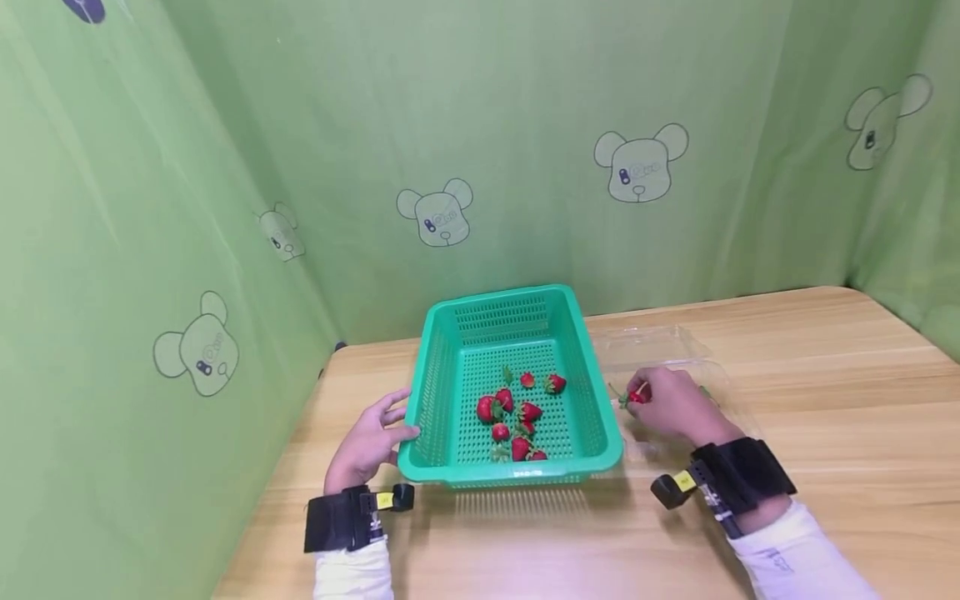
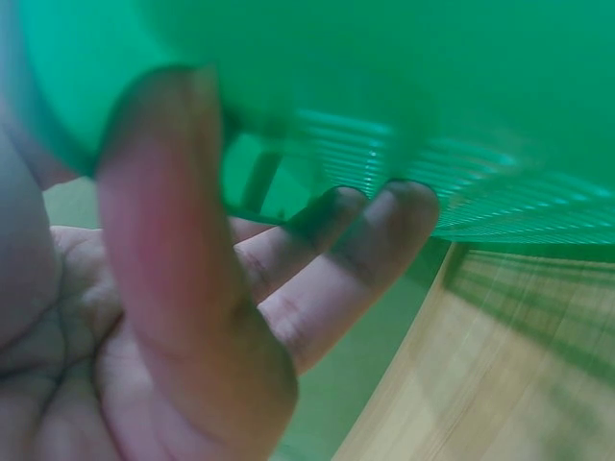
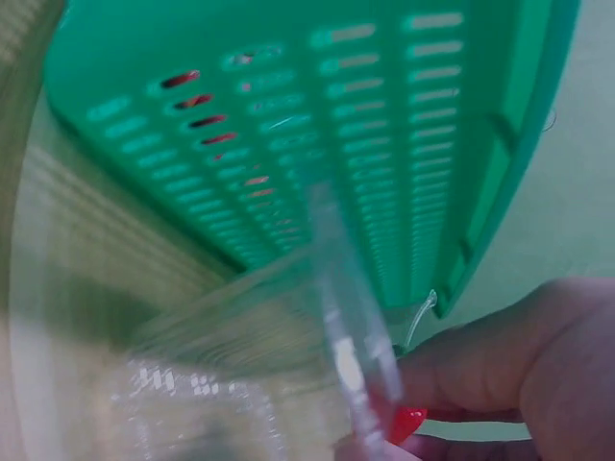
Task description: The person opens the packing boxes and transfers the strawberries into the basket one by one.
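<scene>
A green plastic basket point(image 1: 592, 408) with slotted walls holds several red strawberries point(image 1: 529, 412) on its perforated floor. My left hand point(image 1: 367, 442) grips the basket's left side near the front corner, thumb over the rim and fingers against the outer wall. To the right of the basket, my right hand point(image 1: 678, 404) pinches a strawberry point(image 1: 636, 396) with green leaves and a stem. This strawberry point(image 3: 407, 421) shows only in part in the right wrist view, beside the wall of a clear plastic box point(image 3: 336, 317). In the head view that hand covers part of the clear box point(image 1: 637, 343).
The light wooden table point(image 1: 825, 392) carries the basket and the clear box. Green curtains point(image 1: 525, 108) with bear-head prints hang close behind the table and along its left side. Loose green leaves point(image 1: 507, 374) lie among the berries.
</scene>
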Available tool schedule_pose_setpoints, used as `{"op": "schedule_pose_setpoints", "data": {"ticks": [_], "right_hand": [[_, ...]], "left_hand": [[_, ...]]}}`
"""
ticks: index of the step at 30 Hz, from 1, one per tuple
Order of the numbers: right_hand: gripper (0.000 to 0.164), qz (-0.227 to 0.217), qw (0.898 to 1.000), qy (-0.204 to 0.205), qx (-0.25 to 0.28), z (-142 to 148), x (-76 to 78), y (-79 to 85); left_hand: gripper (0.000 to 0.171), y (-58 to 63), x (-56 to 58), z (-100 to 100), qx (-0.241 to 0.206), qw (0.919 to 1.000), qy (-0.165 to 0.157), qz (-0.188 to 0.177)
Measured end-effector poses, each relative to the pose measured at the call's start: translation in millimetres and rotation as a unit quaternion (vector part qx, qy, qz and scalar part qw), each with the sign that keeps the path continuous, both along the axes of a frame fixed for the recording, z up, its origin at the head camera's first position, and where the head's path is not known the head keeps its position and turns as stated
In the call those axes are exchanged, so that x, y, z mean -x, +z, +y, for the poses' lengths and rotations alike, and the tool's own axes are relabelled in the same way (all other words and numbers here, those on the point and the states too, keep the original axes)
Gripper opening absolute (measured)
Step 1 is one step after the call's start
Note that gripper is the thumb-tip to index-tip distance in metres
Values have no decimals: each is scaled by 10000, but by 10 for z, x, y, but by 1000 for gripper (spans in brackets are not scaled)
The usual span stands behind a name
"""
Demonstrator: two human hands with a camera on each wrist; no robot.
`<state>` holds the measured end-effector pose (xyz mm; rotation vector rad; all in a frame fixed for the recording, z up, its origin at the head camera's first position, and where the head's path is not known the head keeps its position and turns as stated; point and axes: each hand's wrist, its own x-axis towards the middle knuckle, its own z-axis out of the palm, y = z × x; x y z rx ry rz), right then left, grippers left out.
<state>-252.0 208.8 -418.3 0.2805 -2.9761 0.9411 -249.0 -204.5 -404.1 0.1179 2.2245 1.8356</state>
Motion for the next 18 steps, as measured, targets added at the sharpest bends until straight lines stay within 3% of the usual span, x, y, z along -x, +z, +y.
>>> {"op": "schedule_pose_setpoints", "data": {"ticks": [6, 13, 18], "right_hand": [[19, 145, 9998, 71, 75, -20, -22, 75], [20, 638, 9977, 186, 150, -63, -61, 161], [22, 691, 9973, 196, 168, -78, -80, 211]], "left_hand": [[67, -2, -21, 8, -10, 10000, -9, -43], [66, 12, -24, 3, -23, 10000, -23, -53], [66, 13, -13, 0, -18, 10000, 3, -2]]}}
